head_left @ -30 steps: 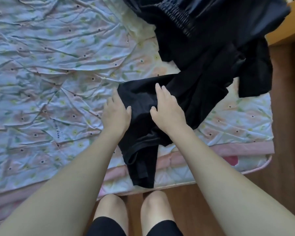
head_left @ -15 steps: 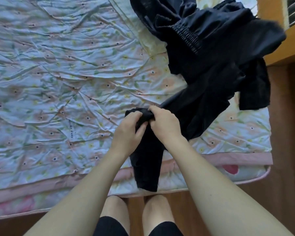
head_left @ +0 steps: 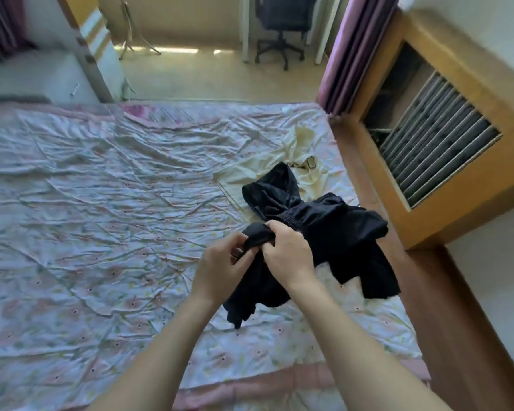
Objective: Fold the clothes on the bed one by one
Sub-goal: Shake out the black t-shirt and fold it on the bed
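Black garment (head_left: pixel 258 280): bunched and raised off the bed, gripped at its upper end, the rest hanging down to the sheet at the near right part of the bed. Left hand (head_left: pixel 220 271): fingers curled, pinching the bunched edge. Right hand (head_left: pixel 288 250): fingers curled over the same edge, touching the left hand's fingertips. Just behind lies a heap of further black clothes (head_left: pixel 332 223), one with an elastic waistband, part reaching the right edge of the bed. A cream garment (head_left: pixel 279 164) lies beyond the heap, partly under it. Floral sheet (head_left: pixel 101 218): heavily creased. A wooden cabinet (head_left: pixel 445 120) stands right of the bed; an office chair (head_left: pixel 282 22) stands well beyond.
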